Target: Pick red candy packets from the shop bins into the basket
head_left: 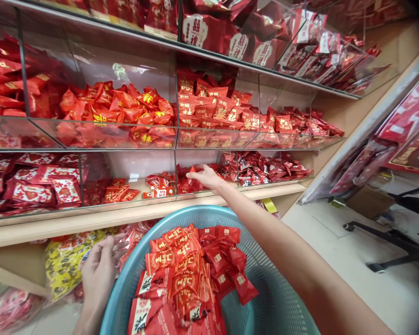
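Note:
My right hand (pixel 206 177) reaches into a lower shelf compartment, thumb and fingertips closed on a small red candy packet (pixel 192 173) among others like it. Below stands a teal perforated plastic basket (pixel 125 279). Inside it, orange-red packets with gold characters (pixel 186 260) lie stacked on the left, and darker red packets (pixel 218 258) lie loosely to their right. My left hand (pixel 103 258) hangs beside the basket's left rim, fingers apart and holding nothing.
Glass-divided shelves hold red packets (pixel 216 109), orange-red twisted wrappers (pixel 111 104) and white-patterned packets (pixel 35 186). Beneath the lowest board sits a bag of yellow packets (pixel 64 260). A wheeled chair base (pixel 391 242) stands on the floor at right.

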Demonstrator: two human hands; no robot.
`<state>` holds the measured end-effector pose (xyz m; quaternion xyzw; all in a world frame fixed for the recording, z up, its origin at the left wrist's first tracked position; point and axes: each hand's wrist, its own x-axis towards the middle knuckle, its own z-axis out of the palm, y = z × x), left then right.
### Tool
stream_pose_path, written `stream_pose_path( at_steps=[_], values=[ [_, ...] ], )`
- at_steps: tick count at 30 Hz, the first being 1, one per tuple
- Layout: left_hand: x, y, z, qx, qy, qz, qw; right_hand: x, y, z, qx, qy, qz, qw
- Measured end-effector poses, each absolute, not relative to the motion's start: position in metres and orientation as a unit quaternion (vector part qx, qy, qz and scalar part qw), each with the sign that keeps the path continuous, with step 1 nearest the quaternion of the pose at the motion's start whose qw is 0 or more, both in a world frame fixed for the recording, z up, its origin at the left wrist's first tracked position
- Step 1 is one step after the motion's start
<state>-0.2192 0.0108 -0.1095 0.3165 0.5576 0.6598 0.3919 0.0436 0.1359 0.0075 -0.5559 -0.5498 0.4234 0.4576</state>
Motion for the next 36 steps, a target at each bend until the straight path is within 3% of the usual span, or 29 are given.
stream_pose_path(
  at_steps=[6, 15, 23, 36],
  values=[
    [-0.219, 0.011, -0.11, 0.317, 0.56, 0.659, 0.389, 0.091, 0.06, 0.017, -0.392, -0.437, 0.599, 0.544],
    [-0.217, 0.012, -0.112, 0.318, 0.565, 0.651, 0.395, 0.123, -0.05, -0.018, -0.424, -0.329, 0.713, 0.452],
    [-0.217, 0.012, -0.11, 0.31, 0.574, 0.641, 0.405, 0.118, -0.067, -0.035, -0.432, -0.278, 0.74, 0.435],
    [-0.221, 0.011, -0.115, 0.328, 0.572, 0.638, 0.397, 0.12, -0.042, -0.039, -0.51, -0.278, 0.675, 0.455]
  ],
)
